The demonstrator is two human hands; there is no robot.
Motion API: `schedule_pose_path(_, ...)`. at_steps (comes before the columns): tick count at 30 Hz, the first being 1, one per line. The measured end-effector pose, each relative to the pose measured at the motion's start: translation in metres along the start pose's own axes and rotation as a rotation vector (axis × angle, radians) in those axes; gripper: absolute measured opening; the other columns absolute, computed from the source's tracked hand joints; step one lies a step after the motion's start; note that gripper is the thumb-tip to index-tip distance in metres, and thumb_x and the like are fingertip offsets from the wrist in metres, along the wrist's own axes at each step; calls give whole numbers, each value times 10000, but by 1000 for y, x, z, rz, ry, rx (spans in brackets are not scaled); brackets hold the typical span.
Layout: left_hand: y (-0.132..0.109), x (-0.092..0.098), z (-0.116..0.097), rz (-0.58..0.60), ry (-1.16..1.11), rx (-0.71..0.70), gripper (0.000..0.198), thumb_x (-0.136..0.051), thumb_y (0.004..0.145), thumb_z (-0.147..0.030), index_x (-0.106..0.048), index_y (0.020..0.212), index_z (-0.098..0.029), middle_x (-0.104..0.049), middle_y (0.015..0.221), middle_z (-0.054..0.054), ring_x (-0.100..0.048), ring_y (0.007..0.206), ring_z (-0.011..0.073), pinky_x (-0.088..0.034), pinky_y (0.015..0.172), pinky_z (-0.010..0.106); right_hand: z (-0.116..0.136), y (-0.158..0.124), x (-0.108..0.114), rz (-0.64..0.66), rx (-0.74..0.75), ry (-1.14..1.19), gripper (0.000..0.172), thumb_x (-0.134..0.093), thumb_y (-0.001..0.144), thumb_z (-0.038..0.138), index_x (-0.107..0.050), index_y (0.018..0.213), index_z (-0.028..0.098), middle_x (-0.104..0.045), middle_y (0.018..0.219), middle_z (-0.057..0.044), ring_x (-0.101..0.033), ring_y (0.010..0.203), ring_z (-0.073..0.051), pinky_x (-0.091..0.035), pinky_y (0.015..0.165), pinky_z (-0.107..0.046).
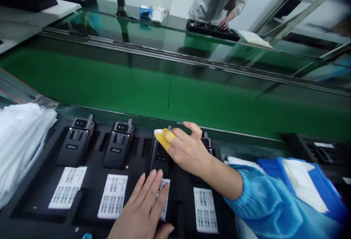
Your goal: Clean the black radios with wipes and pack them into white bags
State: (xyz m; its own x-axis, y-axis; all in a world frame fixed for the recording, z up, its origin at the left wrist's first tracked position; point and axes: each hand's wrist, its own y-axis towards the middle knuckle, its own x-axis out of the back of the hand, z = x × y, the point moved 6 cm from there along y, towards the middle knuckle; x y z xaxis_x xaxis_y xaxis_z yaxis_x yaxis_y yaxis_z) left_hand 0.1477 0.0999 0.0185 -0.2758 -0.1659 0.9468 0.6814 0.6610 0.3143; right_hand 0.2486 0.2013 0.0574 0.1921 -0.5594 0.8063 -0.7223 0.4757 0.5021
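Observation:
Several black handheld two-way radios (pixel 116 150) lie back up in a row in a black foam tray (pixel 142 144), with a printed label sheet (pixel 113 196) below each. My right hand (pixel 189 151), yellow finger cots on two fingers, pinches a small white cloth (pixel 158 133) against the upper part of the third radio (pixel 159 160) from the left. That hand hides part of this radio and most of the rightmost radio (pixel 206 143). Fingers outstretched, my left hand (pixel 145 206) rests at the third radio's lower end and partly covers its label sheet (pixel 165 204).
White bags (pixel 23 140) are stacked at the left. On the right lie blue and white cloths (pixel 304 184) near another black tray (pixel 296 138). A green conveyor belt (pixel 131 89) runs beyond the tray. Across it, a co-worker's hands (pixel 230 4) work over a black tray (pixel 211 30).

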Motion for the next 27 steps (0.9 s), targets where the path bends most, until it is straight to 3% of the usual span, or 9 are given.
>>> schedule_pose_path(6,2,3,0,16,5,-14,484,-502,855,-337,-500,1271,-91,-526,1331,176,-444,1270,289,-447,966,407,-10,-11,3,59,-136,-54,248,-537,824,104,-654,632,205,-606,730,4,-469,735,-131,-179,968,-432)
schedule_pose_path(12,-2,-1,-1,-9,-25,-5,500,-526,843,-356,-508,1263,-85,-511,1338,196,-435,1271,313,-448,961,421,-11,-15,15,34,-195,-66,261,-524,815,75,-656,627,200,-582,668,4,-470,705,-134,-195,941,-419)
schedule_pose_path(19,-2,-2,0,8,-9,-15,492,-522,842,-339,-507,1273,-100,-490,1358,195,-425,1281,313,-445,967,421,0,6,2,-2,-128,-16,287,-521,822,109,-623,576,215,-583,713,3,-460,767,-152,-175,956,-430)
schedule_pose_path(27,-1,-1,-1,16,-15,-18,489,-534,835,-332,-521,1259,-88,-499,1344,204,-433,1272,324,-450,961,435,-14,-15,13,66,-214,-61,309,-501,805,54,-625,569,211,-559,628,7,-458,712,-148,-182,945,-420)
